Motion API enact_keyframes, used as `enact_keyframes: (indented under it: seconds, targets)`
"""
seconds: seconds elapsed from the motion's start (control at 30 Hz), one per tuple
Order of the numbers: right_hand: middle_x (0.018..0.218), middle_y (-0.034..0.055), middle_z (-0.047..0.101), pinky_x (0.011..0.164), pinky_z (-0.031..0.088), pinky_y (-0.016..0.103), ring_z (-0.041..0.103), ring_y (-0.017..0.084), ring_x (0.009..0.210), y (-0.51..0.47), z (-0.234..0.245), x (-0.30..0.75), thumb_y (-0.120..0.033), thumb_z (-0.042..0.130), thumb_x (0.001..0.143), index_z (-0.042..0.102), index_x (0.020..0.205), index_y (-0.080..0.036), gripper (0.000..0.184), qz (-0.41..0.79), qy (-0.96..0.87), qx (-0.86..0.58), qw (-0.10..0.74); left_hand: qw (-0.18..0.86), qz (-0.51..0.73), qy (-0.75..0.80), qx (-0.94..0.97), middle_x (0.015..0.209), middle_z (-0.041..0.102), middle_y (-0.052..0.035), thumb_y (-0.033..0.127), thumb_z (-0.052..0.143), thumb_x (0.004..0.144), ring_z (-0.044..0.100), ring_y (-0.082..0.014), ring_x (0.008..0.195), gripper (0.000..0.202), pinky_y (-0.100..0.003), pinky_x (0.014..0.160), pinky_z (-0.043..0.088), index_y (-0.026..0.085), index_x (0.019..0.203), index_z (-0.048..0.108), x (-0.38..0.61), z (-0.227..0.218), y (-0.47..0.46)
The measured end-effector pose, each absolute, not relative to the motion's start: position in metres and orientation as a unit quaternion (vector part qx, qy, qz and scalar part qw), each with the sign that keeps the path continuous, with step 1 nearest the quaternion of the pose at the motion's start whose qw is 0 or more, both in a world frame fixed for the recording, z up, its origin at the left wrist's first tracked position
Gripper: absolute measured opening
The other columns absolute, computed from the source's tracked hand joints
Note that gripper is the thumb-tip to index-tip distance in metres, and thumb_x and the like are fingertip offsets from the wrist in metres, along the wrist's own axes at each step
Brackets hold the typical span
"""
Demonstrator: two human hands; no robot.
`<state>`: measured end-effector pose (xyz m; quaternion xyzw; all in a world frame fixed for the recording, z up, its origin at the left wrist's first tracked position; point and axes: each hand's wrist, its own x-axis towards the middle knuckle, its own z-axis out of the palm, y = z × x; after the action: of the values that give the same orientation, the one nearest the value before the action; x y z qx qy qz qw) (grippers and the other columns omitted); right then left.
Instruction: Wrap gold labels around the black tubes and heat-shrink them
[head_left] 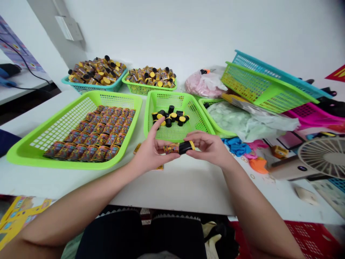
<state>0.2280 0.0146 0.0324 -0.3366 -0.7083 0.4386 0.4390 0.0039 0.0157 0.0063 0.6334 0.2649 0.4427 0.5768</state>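
Left hand (151, 151), partly open, pinches the printed tube (171, 148) while right hand (207, 148) grips its black cap (185, 146), keeping both in line.

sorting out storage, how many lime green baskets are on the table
5: large one left, one centre, one at the back, one under the plastic bag, one tilted at right. Others may be hidden beneath it.

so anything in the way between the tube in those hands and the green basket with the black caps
Nothing visible: the tube, between the left hand and right hand, sits just off the green basket's near rim.
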Motion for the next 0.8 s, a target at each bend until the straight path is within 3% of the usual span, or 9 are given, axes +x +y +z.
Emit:
enact_keyframes:
  seconds: [0.2,0.37,0.47,0.57,0.7,0.8]
  targets:
    - [0.097,0.0030,0.068,0.065,0.057,0.027,0.065,0.012,0.073,0.008,0.028,0.213,-0.026,0.083,0.071,0.073,0.100,-0.026,0.031,0.435,-0.702,-0.368,0.426,0.460,0.460,0.296,0.699,0.103,0.075,-0.0062,0.031,0.082,0.074,0.074,-0.0224,0.091,0.104,-0.041,0.088,0.059,0.030,0.155,0.016,-0.002,0.000,0.016]
    - [0.103,0.0060,0.067,0.070,0.058,0.030,0.066,0.014,0.079,0.002,0.023,0.198,-0.030,0.083,0.071,0.073,0.105,-0.024,0.036,0.431,-0.698,-0.375,0.431,0.346,0.394,0.366,0.769,0.105,0.076,-0.0055,0.034,0.079,0.076,0.074,-0.0237,0.093,0.102,-0.034,0.084,0.058,0.029,0.155,0.016,-0.006,0.005,0.014]
    - [0.085,0.0025,0.071,0.065,0.058,0.028,0.067,0.012,0.071,0.003,0.025,0.199,-0.032,0.083,0.071,0.071,0.105,-0.021,0.037,0.518,-0.637,-0.388,0.419,0.315,0.378,0.371,0.787,0.100,0.076,-0.0035,0.039,0.074,0.082,0.075,-0.0208,0.083,0.094,-0.028,0.075,0.058,0.030,0.156,0.016,-0.006,0.010,0.011]
    - [0.069,-0.0007,0.069,0.055,0.055,0.024,0.064,0.011,0.058,0.003,0.028,0.200,-0.037,0.086,0.067,0.071,0.091,-0.019,0.034,0.545,-0.603,-0.421,0.404,0.306,0.359,0.332,0.817,0.100,0.076,-0.0016,0.035,0.069,0.088,0.073,-0.0159,0.075,0.083,-0.023,0.067,0.055,0.031,0.154,0.020,-0.007,0.010,0.011]
    - [0.058,-0.0002,0.067,0.043,0.048,0.023,0.060,0.012,0.047,-0.001,0.030,0.196,-0.047,0.083,0.068,0.071,0.077,-0.019,0.033,0.452,-0.635,-0.491,0.390,0.267,0.363,0.300,0.841,0.105,0.075,-0.0019,0.028,0.066,0.089,0.073,-0.0169,0.084,0.075,-0.025,0.072,0.055,0.033,0.152,0.025,-0.006,-0.001,0.012]
    - [0.061,0.0030,0.068,0.047,0.052,0.028,0.062,0.015,0.050,-0.008,0.028,0.195,-0.052,0.068,0.083,0.072,0.079,-0.021,0.032,0.268,-0.693,-0.517,0.424,0.325,0.411,0.321,0.789,0.102,0.075,-0.0038,0.032,0.074,0.083,0.073,-0.0200,0.084,0.088,-0.028,0.072,0.058,0.032,0.154,0.021,-0.003,-0.004,0.009]
